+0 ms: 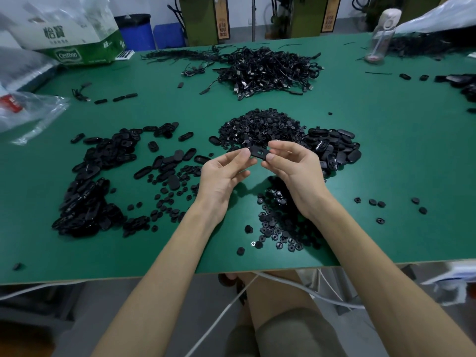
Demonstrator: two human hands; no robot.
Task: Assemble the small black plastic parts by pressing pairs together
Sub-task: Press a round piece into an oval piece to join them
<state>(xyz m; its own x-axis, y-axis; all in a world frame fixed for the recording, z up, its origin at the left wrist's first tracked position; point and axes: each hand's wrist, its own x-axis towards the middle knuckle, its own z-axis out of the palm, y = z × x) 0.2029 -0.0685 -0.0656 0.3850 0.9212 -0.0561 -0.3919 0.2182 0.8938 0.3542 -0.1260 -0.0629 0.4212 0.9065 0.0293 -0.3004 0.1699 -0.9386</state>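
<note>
A white cable (226, 313) crossed my lap below the edge of the green bench (154, 253). Over the bench, my left hand (222, 173) and right hand (293, 168) each pinched one end of a flat black oval part (258, 152) with a keyhole-shaped opening, held in the air. Small round buttons (280, 222) lay scattered under my right wrist. Glossy oval shells (95, 181) were heaped to the left. Beyond my fingers sat a mound of tiny pieces (262, 124), then tangled black cords (268, 70), a clear bottle (381, 34) and a cardboard box (77, 34).
</note>
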